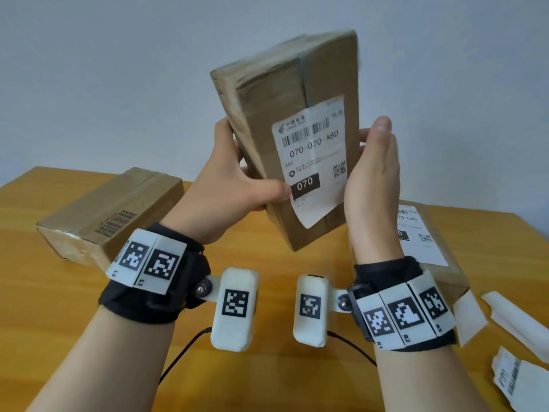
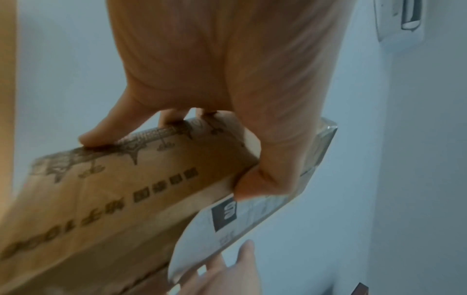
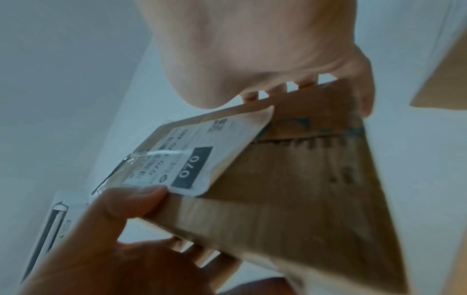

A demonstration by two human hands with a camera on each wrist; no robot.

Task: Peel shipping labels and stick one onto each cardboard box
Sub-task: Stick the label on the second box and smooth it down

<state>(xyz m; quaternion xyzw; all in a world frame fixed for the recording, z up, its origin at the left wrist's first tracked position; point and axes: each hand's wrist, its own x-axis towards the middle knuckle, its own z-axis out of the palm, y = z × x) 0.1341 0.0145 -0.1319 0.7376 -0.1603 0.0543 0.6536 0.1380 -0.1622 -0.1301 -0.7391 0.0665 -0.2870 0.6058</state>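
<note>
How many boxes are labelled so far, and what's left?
Done: the right box on the table carries a label. In hand: the lifted box, gripped by the left hand and steadied by the right hand, has its 070 label on, lower corner still loose. Left: the left box shows no shipping label; a spare label lies at right.
</note>
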